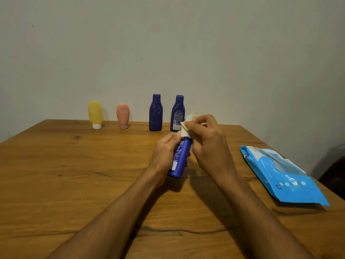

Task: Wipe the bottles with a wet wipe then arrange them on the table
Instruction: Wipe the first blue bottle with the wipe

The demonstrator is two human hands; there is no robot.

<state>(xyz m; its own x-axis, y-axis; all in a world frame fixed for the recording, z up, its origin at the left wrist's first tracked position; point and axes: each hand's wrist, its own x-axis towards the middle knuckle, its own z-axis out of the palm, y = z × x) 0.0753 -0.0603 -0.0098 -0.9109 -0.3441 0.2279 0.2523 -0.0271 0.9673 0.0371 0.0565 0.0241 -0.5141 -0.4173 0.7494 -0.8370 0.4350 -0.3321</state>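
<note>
Bare forearms [115,212], glossy cylindrical bottle [182,157], crumpled wipe [185,130]

Yellow tube [95,114]; peach tube [123,115]; blue bottles [155,113].

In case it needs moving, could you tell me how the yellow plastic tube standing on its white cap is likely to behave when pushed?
The yellow plastic tube probably tips easily: it stands on a small white cap, narrower than its body, and seems to lean. Its rounded body may well dent when gripped.
</note>
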